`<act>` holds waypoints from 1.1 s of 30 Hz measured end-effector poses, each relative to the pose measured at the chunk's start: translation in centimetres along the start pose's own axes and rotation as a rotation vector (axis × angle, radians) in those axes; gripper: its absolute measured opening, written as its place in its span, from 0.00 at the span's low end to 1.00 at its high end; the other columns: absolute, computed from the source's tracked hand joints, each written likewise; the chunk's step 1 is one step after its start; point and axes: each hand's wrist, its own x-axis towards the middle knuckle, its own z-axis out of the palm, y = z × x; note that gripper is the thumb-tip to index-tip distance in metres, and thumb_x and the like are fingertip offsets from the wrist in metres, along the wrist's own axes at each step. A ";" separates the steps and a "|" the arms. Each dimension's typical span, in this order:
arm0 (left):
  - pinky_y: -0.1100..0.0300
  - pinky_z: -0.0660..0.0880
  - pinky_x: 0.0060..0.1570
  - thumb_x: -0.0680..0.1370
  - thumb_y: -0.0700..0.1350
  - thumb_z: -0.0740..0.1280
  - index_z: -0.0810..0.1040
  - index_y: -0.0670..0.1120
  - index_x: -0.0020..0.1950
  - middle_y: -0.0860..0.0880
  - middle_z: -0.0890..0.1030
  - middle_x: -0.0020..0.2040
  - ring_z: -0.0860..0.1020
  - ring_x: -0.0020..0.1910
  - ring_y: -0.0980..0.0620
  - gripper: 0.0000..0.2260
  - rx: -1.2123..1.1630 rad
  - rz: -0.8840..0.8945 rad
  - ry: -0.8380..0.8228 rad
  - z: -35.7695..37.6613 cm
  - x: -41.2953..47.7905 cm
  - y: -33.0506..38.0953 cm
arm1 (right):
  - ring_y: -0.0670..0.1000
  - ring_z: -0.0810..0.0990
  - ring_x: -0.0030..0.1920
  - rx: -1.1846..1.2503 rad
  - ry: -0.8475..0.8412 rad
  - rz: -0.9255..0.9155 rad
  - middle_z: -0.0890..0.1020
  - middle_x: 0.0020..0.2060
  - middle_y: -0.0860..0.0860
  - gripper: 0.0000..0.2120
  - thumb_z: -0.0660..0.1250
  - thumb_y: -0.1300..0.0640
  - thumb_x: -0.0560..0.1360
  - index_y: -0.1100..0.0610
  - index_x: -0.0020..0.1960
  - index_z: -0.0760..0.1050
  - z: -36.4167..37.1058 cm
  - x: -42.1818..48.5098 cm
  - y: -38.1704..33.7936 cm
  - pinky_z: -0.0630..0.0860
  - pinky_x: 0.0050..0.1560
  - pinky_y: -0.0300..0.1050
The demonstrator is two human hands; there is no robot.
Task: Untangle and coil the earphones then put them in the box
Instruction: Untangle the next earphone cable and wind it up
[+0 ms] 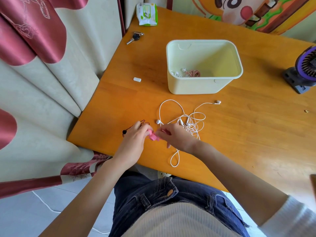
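A tangle of white earphones (189, 123) lies on the orange table (248, 134), with one earbud (217, 102) stretched out to the right and a cable loop (175, 159) trailing toward the near edge. My left hand (135, 137) and my right hand (174, 135) meet over the table's near edge and both pinch a small pink object (153, 135). A dark red cord with a black bead (124, 132) shows beside my left hand. The pale green box (205, 84) stands behind, holding a coiled pink earphone (193, 73) and white earbuds (183, 69).
Keys (135, 37) and a pack of wet wipes (147, 14) lie at the table's far left. A small white cap (137, 79) sits left of the box. A purple desk fan (302, 69) stands at the right edge. Curtains hang left of the table.
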 end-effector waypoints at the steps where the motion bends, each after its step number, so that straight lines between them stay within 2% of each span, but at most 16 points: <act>1: 0.62 0.65 0.36 0.82 0.39 0.55 0.74 0.43 0.53 0.49 0.68 0.46 0.73 0.44 0.48 0.08 -0.005 0.001 0.003 0.0 0.1 0.1 | 0.46 0.79 0.29 0.008 -0.006 0.013 0.68 0.27 0.49 0.13 0.59 0.53 0.80 0.52 0.36 0.72 0.0 0.0 0.1 0.66 0.31 0.39; 3: 0.65 0.63 0.35 0.81 0.38 0.55 0.74 0.43 0.53 0.50 0.67 0.47 0.71 0.43 0.49 0.08 -0.022 -0.010 0.017 0.0 0.3 0.4 | 0.47 0.80 0.30 0.066 -0.007 0.052 0.70 0.27 0.48 0.16 0.58 0.55 0.80 0.52 0.34 0.69 0.0 0.0 0.0 0.67 0.35 0.42; 6: 0.66 0.62 0.38 0.82 0.47 0.54 0.72 0.45 0.55 0.51 0.69 0.50 0.70 0.45 0.51 0.10 -0.104 -0.040 0.010 -0.1 0.3 1.0 | 0.45 0.80 0.28 0.139 0.052 0.089 0.73 0.27 0.48 0.17 0.58 0.55 0.80 0.55 0.33 0.68 0.0 0.1 0.1 0.69 0.37 0.42; 9: 0.66 0.63 0.40 0.79 0.54 0.58 0.67 0.49 0.52 0.53 0.69 0.52 0.70 0.47 0.53 0.10 -0.173 -0.063 -0.035 0.2 0.1 1.3 | 0.42 0.79 0.26 0.168 0.136 0.058 0.75 0.28 0.47 0.15 0.59 0.55 0.80 0.57 0.35 0.71 0.3 0.2 0.1 0.70 0.33 0.36; 11: 0.68 0.64 0.37 0.79 0.53 0.59 0.65 0.49 0.51 0.53 0.68 0.51 0.69 0.44 0.54 0.09 -0.152 -0.041 -0.023 0.4 0.0 1.3 | 0.41 0.78 0.25 0.166 0.153 0.039 0.76 0.29 0.45 0.13 0.60 0.56 0.80 0.60 0.38 0.73 0.5 0.2 0.1 0.70 0.30 0.31; 14: 0.65 0.66 0.38 0.80 0.49 0.59 0.66 0.44 0.51 0.53 0.68 0.49 0.70 0.43 0.54 0.08 -0.182 -0.023 -0.020 0.4 0.1 1.1 | 0.41 0.78 0.25 0.202 0.102 0.046 0.77 0.30 0.46 0.13 0.59 0.57 0.80 0.63 0.43 0.77 0.6 0.3 0.1 0.72 0.32 0.33; 17: 0.68 0.66 0.37 0.80 0.45 0.60 0.66 0.42 0.48 0.57 0.67 0.46 0.69 0.42 0.60 0.07 -0.214 0.011 -0.004 0.3 0.0 0.8 | 0.41 0.76 0.23 0.388 0.095 0.101 0.75 0.30 0.50 0.14 0.59 0.59 0.80 0.57 0.37 0.75 0.6 0.4 -0.1 0.73 0.29 0.31; 20: 0.71 0.66 0.38 0.80 0.44 0.60 0.64 0.43 0.47 0.57 0.68 0.47 0.70 0.44 0.62 0.07 -0.222 0.019 0.023 0.2 -0.4 0.4 | 0.42 0.71 0.22 0.588 0.170 0.175 0.71 0.29 0.51 0.12 0.58 0.61 0.80 0.61 0.41 0.76 -0.2 0.5 0.1 0.78 0.31 0.34; 22: 0.68 0.68 0.40 0.80 0.45 0.60 0.65 0.43 0.48 0.55 0.69 0.49 0.71 0.44 0.59 0.07 -0.193 0.008 0.024 0.1 -0.7 -0.3 | 0.43 0.70 0.25 0.596 0.191 0.193 0.71 0.29 0.50 0.12 0.58 0.61 0.80 0.61 0.41 0.76 -0.8 0.4 0.5 0.78 0.32 0.35; 25: 0.53 0.73 0.43 0.80 0.46 0.61 0.66 0.42 0.48 0.48 0.71 0.50 0.74 0.44 0.49 0.08 -0.071 -0.040 0.035 0.1 0.0 -1.7 | 0.43 0.70 0.25 0.592 0.195 0.197 0.71 0.30 0.50 0.13 0.58 0.60 0.80 0.58 0.40 0.76 -0.9 0.4 1.1 0.79 0.34 0.36; 27: 0.49 0.73 0.41 0.79 0.47 0.62 0.67 0.42 0.46 0.44 0.72 0.47 0.74 0.42 0.44 0.09 0.063 -0.088 0.080 0.4 1.1 -2.2 | 0.42 0.70 0.24 0.579 0.194 0.207 0.71 0.30 0.50 0.13 0.58 0.60 0.80 0.59 0.41 0.77 -0.5 0.5 1.3 0.80 0.36 0.37; 30: 0.56 0.69 0.39 0.79 0.50 0.63 0.68 0.42 0.48 0.43 0.73 0.46 0.74 0.44 0.44 0.12 0.259 -0.167 0.068 1.2 2.8 -2.4 | 0.42 0.71 0.24 0.576 0.192 0.248 0.72 0.31 0.50 0.12 0.57 0.59 0.80 0.63 0.48 0.78 0.1 0.8 1.5 0.81 0.40 0.39; 33: 0.58 0.69 0.46 0.75 0.55 0.66 0.69 0.39 0.59 0.42 0.73 0.54 0.73 0.52 0.45 0.22 0.268 -0.245 -0.015 1.9 3.9 -2.3 | 0.43 0.71 0.26 0.571 0.199 0.258 0.72 0.32 0.50 0.11 0.58 0.59 0.80 0.63 0.48 0.78 0.2 0.6 1.7 0.80 0.39 0.38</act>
